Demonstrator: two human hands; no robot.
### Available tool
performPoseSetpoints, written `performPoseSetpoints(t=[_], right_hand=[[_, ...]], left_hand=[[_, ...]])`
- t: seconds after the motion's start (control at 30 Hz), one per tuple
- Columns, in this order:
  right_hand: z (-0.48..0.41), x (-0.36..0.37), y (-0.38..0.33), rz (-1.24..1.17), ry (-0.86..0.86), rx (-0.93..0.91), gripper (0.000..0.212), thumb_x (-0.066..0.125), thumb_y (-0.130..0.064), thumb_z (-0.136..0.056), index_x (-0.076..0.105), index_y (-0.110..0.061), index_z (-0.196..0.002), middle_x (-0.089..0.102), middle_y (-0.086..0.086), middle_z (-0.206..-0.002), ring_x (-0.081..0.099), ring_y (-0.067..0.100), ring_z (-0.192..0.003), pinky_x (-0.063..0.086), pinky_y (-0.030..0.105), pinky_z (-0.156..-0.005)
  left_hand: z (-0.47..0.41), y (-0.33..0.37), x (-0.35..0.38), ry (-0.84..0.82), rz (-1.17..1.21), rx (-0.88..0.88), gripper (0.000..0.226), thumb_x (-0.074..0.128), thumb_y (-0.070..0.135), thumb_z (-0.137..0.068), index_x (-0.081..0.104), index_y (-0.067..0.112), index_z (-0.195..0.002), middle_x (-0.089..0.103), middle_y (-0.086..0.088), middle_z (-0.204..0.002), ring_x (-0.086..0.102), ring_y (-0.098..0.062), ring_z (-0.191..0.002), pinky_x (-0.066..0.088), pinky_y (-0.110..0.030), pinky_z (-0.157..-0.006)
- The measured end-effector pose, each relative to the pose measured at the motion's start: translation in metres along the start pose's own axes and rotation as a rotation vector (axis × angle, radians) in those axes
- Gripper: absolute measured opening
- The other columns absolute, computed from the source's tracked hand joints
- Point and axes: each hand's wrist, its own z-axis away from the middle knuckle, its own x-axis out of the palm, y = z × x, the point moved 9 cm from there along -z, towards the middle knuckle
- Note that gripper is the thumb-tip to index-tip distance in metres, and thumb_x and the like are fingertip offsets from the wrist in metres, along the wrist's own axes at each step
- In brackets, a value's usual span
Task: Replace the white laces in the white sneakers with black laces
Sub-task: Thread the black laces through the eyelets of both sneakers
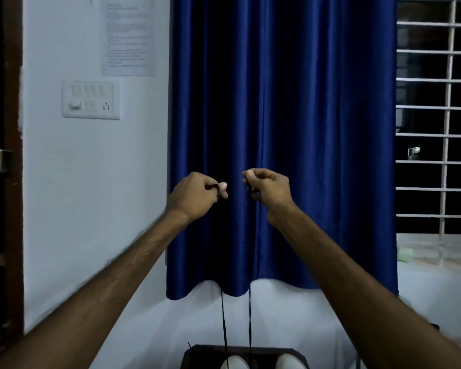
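Note:
Both my arms are raised in front of a blue curtain. My left hand (194, 195) pinches one end of a black lace (224, 323), and my right hand (268, 189) pinches the other end. Two black strands hang straight down from my hands to the bottom of the frame. There the toes of two white sneakers show, the left sneaker (234, 363) and the right sneaker (288, 361), on a dark wooden stand (197, 355). The strands lead down to the left sneaker; where they enter it is cut off.
A blue curtain (282, 129) hangs straight ahead over a white wall. A switch panel (91, 99) and a paper notice (128, 38) are on the wall at left. A barred window (437, 115) with a sill is at right, a dark door frame (11, 155) at far left.

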Motion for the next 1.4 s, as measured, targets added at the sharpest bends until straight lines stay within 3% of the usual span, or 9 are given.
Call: performPoseSetpoints(t=[0.1,0.17,0.27,0.33,0.43,0.87,1.07,1.27,1.4], right_hand=[[-0.001,0.003,-0.001,0.015,-0.003,0.005,0.007,0.067,-0.02,-0.091,0.074,-0.018,-0.091,0.072,-0.002,-0.085,0.06,0.007,-0.08,0.048,0.026,-0.07],[0.0,0.004,0.002,0.006,-0.003,0.019,0.007,0.067,-0.019,-0.09,0.074,-0.018,-0.092,0.073,-0.001,-0.088,0.061,0.007,-0.081,0.047,0.025,-0.07],[0.001,0.002,0.003,-0.031,0.002,0.038,0.008,0.067,-0.018,-0.09,0.074,-0.016,-0.093,0.072,0.0,-0.088,0.06,0.007,-0.08,0.046,0.025,-0.068],[0.001,0.002,0.0,-0.053,0.001,0.041,0.008,0.067,-0.016,-0.09,0.074,-0.015,-0.093,0.072,0.0,-0.088,0.06,0.009,-0.082,0.046,0.025,-0.069],[0.001,0.003,-0.005,-0.057,-0.017,0.039,0.009,0.067,-0.017,-0.09,0.074,-0.014,-0.094,0.072,-0.001,-0.087,0.061,0.009,-0.084,0.046,0.026,-0.072],[-0.004,0.004,-0.021,-0.113,0.001,0.034,0.013,0.063,-0.011,-0.091,0.075,-0.016,-0.092,0.073,-0.003,-0.087,0.059,0.009,-0.079,0.047,0.028,-0.071],[-0.008,0.002,-0.027,-0.127,0.013,0.054,0.014,0.064,-0.011,-0.09,0.076,-0.019,-0.088,0.074,-0.003,-0.088,0.06,0.012,-0.087,0.047,0.032,-0.079],[-0.016,-0.008,-0.045,-0.22,0.085,0.049,0.014,0.063,-0.01,-0.09,0.075,-0.017,-0.088,0.071,-0.005,-0.082,0.057,0.009,-0.077,0.043,0.024,-0.062],[-0.014,-0.003,-0.044,-0.034,0.046,0.068,0.011,0.065,-0.013,-0.09,0.075,-0.017,-0.088,0.07,-0.006,-0.08,0.054,0.007,-0.072,0.043,0.022,-0.059]], left_hand=[[-0.014,0.006,0.002,-0.066,0.126,0.001,0.019,0.065,0.035,-0.091,0.078,0.027,-0.08,0.073,0.013,-0.082,0.065,-0.004,-0.091,0.052,-0.029,-0.089],[-0.019,0.011,-0.003,-0.03,0.19,0.014,0.014,0.067,0.026,-0.09,0.079,0.023,-0.084,0.075,0.007,-0.088,0.067,-0.004,-0.093,0.053,-0.028,-0.092],[-0.02,0.015,-0.009,0.016,0.283,0.023,0.012,0.067,0.019,-0.09,0.078,0.016,-0.088,0.075,0.004,-0.089,0.062,0.007,-0.069,0.05,-0.008,-0.065],[-0.019,0.014,-0.013,0.069,0.345,-0.001,0.011,0.072,0.025,-0.086,0.078,0.016,-0.088,0.074,0.001,-0.08,0.054,0.002,-0.051,0.043,-0.013,-0.047],[-0.019,0.011,-0.019,0.137,0.414,-0.036,0.015,0.076,0.03,-0.082,0.076,0.015,-0.08,0.073,-0.002,-0.068,0.05,-0.01,-0.046,0.037,-0.021,-0.04],[-0.029,0.038,-0.006,0.056,0.315,-0.044,0.019,0.065,0.036,-0.091,0.071,0.018,-0.089,0.074,0.005,-0.071,0.061,-0.012,-0.053,0.04,-0.022,-0.04],[-0.029,0.035,-0.003,0.079,0.473,-0.085,0.015,0.064,0.026,-0.093,0.073,0.015,-0.091,0.074,0.002,-0.084,0.062,-0.013,-0.061,0.042,-0.02,-0.041],[-0.028,0.033,0.001,0.059,0.501,-0.089,0.011,0.066,0.023,-0.091,0.072,0.014,-0.094,0.075,0.001,-0.083,0.064,-0.012,-0.059,0.043,-0.022,-0.041],[-0.026,0.026,0.003,0.076,0.524,-0.105,0.012,0.068,0.025,-0.09,0.073,0.014,-0.093,0.074,0.001,-0.085,0.066,-0.014,-0.063,0.044,-0.023,-0.041]])
